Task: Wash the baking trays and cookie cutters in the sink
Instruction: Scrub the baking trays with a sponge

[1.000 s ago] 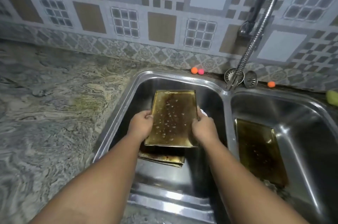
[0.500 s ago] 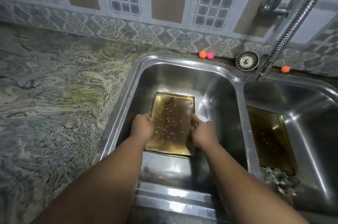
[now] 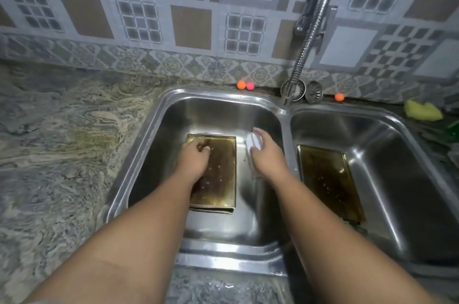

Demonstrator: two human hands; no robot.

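left fingers (image 3: pixel 201 151) on baking tray (image 3: pixel 222 179) | right fingers (image 3: pixel 260 133) grip white object (image 3: pixel 253 144)

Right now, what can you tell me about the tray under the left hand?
The baking tray is rectangular, brassy metal with a low raised rim, stained dark brown and dotted with droplets. It lies flat in the left basin on top of another tray. The left hand rests on its far left part, fingers curled.

head cam | looks steeply down | close over double sink (image 3: pixel 285 114) | tiled wall ahead
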